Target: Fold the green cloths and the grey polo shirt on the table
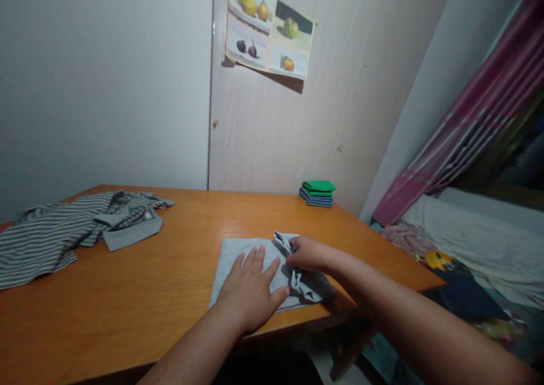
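Observation:
A light grey cloth garment [229, 254] lies partly folded near the front edge of the wooden table. My left hand [254, 288] rests flat on its left part, fingers spread. At the garment's right side, my right hand [309, 254] is closed on a bunched, raised fold of the same cloth. Its fingertips are partly hidden behind the fabric. The right end of the garment is crumpled and reaches the table's edge.
A striped collared shirt [80, 218] is spread over the left of the wooden table [187, 294]. A stack of folded green and blue cloths [317, 193] stands at the back right. Beyond the right edge, a bed [480, 243] holds bedding and clothes, beside a pink curtain [450, 130].

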Action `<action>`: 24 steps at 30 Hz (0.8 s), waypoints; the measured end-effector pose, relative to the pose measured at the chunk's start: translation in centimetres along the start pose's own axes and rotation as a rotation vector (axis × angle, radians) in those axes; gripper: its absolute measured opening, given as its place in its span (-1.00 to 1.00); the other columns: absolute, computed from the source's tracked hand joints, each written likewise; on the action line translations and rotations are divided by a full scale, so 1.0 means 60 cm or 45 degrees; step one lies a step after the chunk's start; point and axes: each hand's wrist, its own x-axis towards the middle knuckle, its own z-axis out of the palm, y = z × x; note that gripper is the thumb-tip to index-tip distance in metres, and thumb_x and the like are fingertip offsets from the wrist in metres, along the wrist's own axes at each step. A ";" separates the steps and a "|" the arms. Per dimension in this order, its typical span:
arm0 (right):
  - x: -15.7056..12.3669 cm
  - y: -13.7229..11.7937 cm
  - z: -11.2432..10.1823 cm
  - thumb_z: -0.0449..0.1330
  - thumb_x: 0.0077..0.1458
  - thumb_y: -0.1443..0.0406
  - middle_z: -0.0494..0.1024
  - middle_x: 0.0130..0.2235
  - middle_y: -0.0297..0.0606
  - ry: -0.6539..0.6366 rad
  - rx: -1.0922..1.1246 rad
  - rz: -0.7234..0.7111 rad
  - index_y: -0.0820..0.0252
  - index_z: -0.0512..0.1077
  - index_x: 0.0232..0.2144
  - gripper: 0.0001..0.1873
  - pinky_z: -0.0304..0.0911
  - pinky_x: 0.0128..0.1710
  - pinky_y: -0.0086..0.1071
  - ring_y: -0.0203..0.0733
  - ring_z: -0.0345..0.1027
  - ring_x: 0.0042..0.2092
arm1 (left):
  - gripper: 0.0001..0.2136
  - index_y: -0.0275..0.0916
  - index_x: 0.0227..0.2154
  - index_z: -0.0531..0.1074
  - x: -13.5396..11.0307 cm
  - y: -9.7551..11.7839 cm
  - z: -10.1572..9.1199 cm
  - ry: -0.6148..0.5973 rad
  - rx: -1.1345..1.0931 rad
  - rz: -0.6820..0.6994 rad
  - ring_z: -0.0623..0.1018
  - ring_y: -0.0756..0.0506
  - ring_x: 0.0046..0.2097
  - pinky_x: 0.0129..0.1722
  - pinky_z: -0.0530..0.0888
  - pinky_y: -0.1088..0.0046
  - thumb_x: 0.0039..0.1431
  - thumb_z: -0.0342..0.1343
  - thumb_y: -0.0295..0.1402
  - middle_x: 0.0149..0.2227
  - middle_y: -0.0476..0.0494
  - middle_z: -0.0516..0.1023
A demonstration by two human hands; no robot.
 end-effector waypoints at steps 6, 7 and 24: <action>-0.007 -0.003 0.004 0.27 0.01 0.38 0.46 -0.62 -0.41 -0.056 0.053 -0.038 0.19 0.38 -0.32 -0.84 0.34 -0.58 -0.45 -0.24 0.39 -0.60 | -0.21 -0.16 0.38 0.11 0.001 -0.003 0.004 0.016 -0.042 0.000 -0.03 -0.37 0.44 0.36 -0.07 -0.12 0.23 -0.16 0.23 0.43 -0.39 -0.02; -0.009 -0.003 0.006 0.27 0.05 0.34 0.45 -0.63 -0.42 -0.089 0.076 -0.049 0.19 0.36 -0.31 -0.85 0.34 -0.58 -0.46 -0.26 0.38 -0.62 | -0.21 -0.18 0.38 0.10 0.001 -0.003 0.004 0.015 -0.045 0.000 -0.03 -0.36 0.44 0.37 -0.07 -0.11 0.23 -0.12 0.21 0.43 -0.39 -0.02; 0.016 0.037 0.040 -0.03 0.33 0.24 0.40 0.24 -0.01 0.461 -0.514 -0.740 0.22 0.39 0.19 -0.54 0.05 0.29 -0.13 0.02 0.19 0.30 | -0.41 -0.29 0.37 0.11 -0.002 -0.009 -0.006 -0.024 -0.095 -0.056 -0.01 -0.20 0.44 0.40 -0.04 0.03 0.38 -0.27 -0.14 0.43 -0.28 0.03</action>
